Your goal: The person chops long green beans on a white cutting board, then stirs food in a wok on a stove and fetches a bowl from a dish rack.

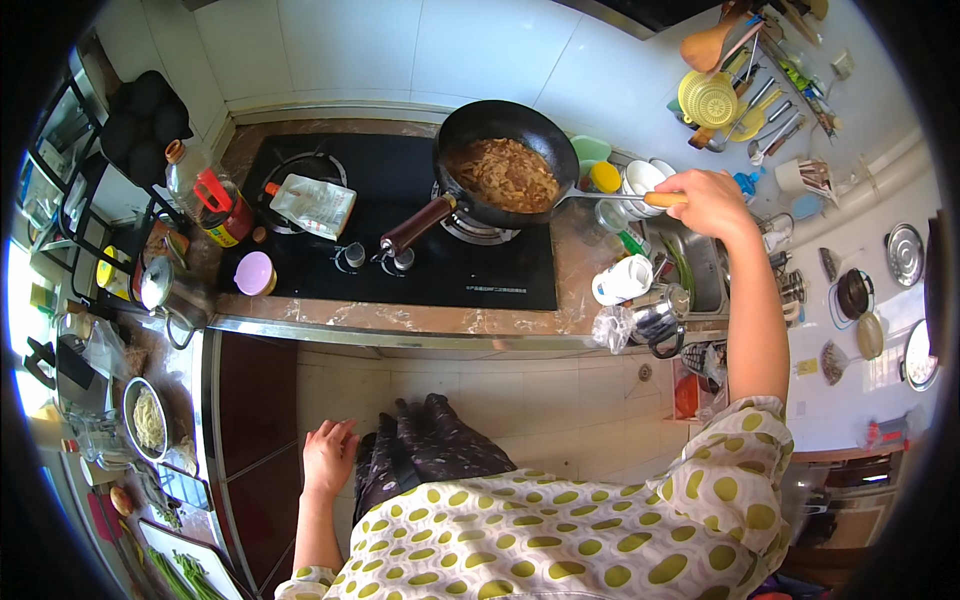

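Observation:
My right hand (705, 201) grips the wooden handle of a metal spatula (609, 196). The spatula reaches leftwards over the rim of a black wok (516, 124), and its blade is hidden in the food. Brown sliced food in sauce (504, 174) covers the wok's bottom. The wok stands on the right burner of a black glass gas hob (442, 277), its dark wooden handle (420, 225) pointing to the front left. My left hand (328, 456) hangs low by my body, empty, fingers loosely bent and partly apart, away from the counter.
A foil spout pouch (313, 206) lies over the left burner. A lilac-lidded tub (256, 273) and a red-handled bottle (223, 214) stand left. Stacked bowls (642, 178), a white canister (624, 280) and a steel kettle (660, 311) crowd the right, near the sink (706, 262). Noodles (148, 420) fill a left-side bowl.

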A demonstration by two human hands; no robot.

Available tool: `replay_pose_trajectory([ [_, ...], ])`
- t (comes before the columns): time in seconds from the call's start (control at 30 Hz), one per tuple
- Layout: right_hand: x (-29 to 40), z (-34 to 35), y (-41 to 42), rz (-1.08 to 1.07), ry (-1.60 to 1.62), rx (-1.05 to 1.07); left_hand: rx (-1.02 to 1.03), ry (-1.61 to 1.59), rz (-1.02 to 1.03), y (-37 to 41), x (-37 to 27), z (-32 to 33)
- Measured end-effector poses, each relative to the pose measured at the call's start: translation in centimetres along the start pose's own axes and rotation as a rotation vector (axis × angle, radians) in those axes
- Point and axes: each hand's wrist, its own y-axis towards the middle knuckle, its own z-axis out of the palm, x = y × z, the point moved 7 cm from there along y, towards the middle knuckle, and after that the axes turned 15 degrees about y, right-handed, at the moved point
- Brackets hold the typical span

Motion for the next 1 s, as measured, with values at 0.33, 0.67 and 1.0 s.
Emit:
replay_pose_trajectory([
  [0.33, 1.3, 6.4, 5.6, 0.090, 0.285, -0.128, -0.017, -0.004, -0.044, -0.7, -0.3, 0.1],
  [0.67, 7.1, 7.5, 10.2, 0.115, 0.300, -0.119, -0.015, -0.004, -0.033, -0.4, -0.6, 0.3],
  [1.0, 4.2, 8.0, 2.6, -0.092, 0.218, -0.057, 0.031, -0.001, 0.018, 0.6, -0.8, 0.7],
])
